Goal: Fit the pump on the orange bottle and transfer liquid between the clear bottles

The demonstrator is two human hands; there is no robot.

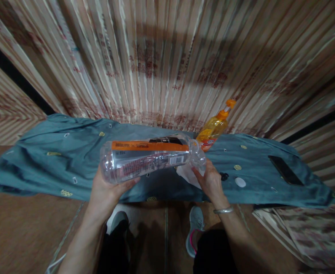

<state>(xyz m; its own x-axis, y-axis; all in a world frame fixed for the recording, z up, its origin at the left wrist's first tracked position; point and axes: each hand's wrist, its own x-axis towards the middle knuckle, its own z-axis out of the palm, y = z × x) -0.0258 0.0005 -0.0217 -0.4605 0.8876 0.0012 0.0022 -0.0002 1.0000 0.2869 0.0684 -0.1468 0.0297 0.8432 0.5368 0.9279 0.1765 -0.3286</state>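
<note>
A large clear plastic bottle (150,156) with a silver, orange and black label lies sideways in the air above the cloth-covered table. Around its left end, from below, my left hand (107,186) is wrapped, thumb along the underside. The fingers of my right hand (211,180) close on the bottle's other end, partly hidden behind clear plastic. Close under that hand hangs or lies a white sheet (189,174), like a tissue; whether the hand grips it is unclear. Just beyond stands a pump bottle (211,131) of yellow-orange liquid.
A blue-green patterned cloth (42,152) covers the long narrow table. To the right are a small black object (224,176), a white round disc (240,182) and a dark phone (286,170). A pleated, printed curtain (161,64) hangs behind.
</note>
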